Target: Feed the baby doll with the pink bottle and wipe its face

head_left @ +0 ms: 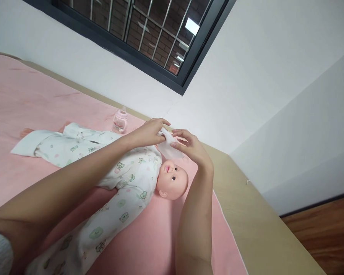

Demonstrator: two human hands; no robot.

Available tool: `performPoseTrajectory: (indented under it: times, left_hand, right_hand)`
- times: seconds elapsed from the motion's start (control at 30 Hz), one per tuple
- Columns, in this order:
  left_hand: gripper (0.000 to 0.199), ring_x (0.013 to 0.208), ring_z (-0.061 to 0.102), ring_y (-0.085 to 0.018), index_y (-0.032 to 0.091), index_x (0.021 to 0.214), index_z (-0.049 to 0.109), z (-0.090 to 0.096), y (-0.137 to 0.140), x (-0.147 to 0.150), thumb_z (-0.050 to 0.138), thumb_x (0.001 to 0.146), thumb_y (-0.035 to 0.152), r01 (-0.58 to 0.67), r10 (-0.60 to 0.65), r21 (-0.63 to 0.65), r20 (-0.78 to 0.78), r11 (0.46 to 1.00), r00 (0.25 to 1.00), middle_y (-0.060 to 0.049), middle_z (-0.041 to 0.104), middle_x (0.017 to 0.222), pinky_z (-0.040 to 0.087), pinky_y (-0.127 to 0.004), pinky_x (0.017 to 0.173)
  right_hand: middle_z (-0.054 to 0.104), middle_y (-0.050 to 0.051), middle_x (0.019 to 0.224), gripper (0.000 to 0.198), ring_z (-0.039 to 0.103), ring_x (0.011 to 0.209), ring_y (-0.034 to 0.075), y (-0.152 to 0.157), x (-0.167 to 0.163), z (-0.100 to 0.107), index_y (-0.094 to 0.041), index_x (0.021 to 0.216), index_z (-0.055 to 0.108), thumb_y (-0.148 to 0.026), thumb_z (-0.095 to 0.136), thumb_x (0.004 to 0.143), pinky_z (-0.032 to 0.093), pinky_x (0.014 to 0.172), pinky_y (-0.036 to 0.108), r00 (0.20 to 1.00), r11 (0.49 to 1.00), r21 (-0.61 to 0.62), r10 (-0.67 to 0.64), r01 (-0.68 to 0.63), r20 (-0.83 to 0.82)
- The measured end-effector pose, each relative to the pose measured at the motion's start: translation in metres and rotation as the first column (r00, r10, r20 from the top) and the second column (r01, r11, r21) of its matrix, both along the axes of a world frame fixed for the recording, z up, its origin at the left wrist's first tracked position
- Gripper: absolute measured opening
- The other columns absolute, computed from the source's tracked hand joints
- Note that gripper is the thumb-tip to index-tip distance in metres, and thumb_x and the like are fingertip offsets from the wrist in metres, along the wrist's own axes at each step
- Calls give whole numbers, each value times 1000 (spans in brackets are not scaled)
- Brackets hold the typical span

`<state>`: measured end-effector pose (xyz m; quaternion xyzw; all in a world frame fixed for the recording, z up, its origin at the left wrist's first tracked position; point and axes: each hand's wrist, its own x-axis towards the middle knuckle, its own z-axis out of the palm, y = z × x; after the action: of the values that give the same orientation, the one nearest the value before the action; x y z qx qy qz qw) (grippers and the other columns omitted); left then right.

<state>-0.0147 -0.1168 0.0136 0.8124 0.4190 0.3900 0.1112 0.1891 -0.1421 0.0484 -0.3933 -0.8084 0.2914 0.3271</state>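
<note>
At twelve o'clock from the doll's head [176,182], a white cloth [169,150] hung from the left hand [151,133], which pinched its top; the right hand [190,146] curved at its three o'clock, grip unclear. The clothed doll [137,164] stretched toward nine o'clock on a pink sheet [157,236], a bottle [120,121] standing at the cloth's ten o'clock.

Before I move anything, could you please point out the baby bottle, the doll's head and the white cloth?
Baby bottle [120,123]: head view, on its clear body.
Doll's head [173,185]: head view, on the face, close beside one eye.
White cloth [170,150]: head view, on its hanging part.
</note>
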Motion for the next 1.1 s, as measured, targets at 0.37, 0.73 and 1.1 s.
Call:
performPoseTrajectory:
  times: [0.37, 0.73, 1.1]
  left_hand:
    - [18, 81, 66, -23, 16, 84, 65, 7, 2, -8, 52, 73, 21, -119, 100, -202, -101, 972, 990, -6, 71, 85, 45, -27, 65]
    - [22, 96, 66, -27, 21, 89, 72, 12, 1, -13, 54, 75, 23, -193, 164, -246, -135, 950, 977, -3, 74, 99, 46, -35, 88]
    - [32, 94, 66, -24, 21, 99, 74, 13, 27, -69, 57, 73, 29, -240, 291, -270, 168, 932, 942, -5, 73, 104, 50, -31, 82]
  right_hand:
    - [64, 4, 105, 55, 59, 80, 14, -2, -17, -4, -27, 126, 54, -39, 75, 77, 50, 76, 32, 997, 997, -35, -65, 67, 40]
    - [62, -3, 79, 51, 56, 71, 14, 32, 8, -24, -25, 122, 54, -31, 70, 74, 44, 66, 28, 982, 984, -55, -172, 168, -77]
    - [60, -8, 68, 60, 48, 54, 10, 63, 84, -80, -27, 93, 36, -31, 78, 51, 31, 49, 20, 823, 801, -489, -508, 345, -253]
